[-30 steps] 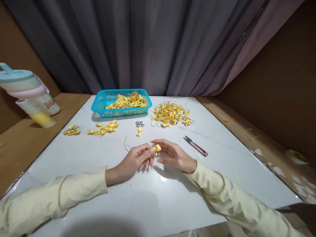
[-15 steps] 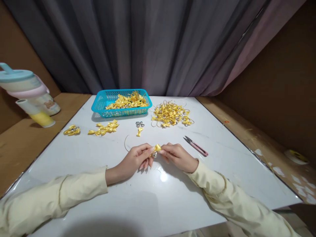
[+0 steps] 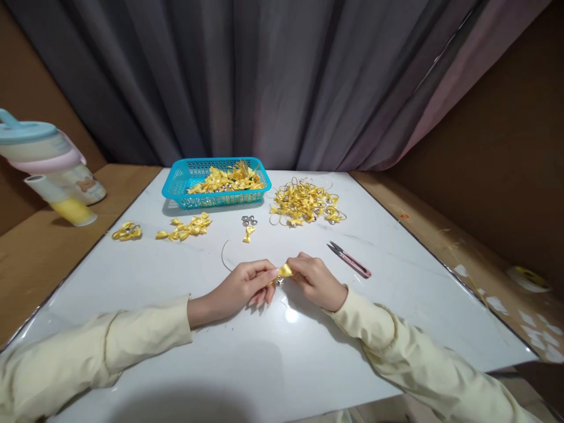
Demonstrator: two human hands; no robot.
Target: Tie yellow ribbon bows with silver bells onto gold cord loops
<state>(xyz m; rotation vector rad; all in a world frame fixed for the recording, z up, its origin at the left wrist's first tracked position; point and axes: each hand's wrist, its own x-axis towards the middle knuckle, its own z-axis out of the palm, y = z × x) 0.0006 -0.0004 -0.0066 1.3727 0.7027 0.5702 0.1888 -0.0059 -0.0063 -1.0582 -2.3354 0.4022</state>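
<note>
My left hand pinches a small yellow satin bow between thumb and forefinger over the middle of the table. Just under the bow hangs a silver jingle bell. A thin gold cord curves out behind my left hand. My right hand is closed, with its curled fingers at the bow's right end; its thumb tip is hidden. Farther back lie a loose yellow bow and several silver bells. Thread snips with pink handles rest to the right of my right hand.
A blue basket of yellow bows stands at the back. Right of it is a heap of corded bows with bells. More bows and a small bundle lie left. A tumbler and a yellow roll stand far left.
The bow and bell have shifted slightly right and down, with my left hand following a little. My right hand's fingers have curled in more.
</note>
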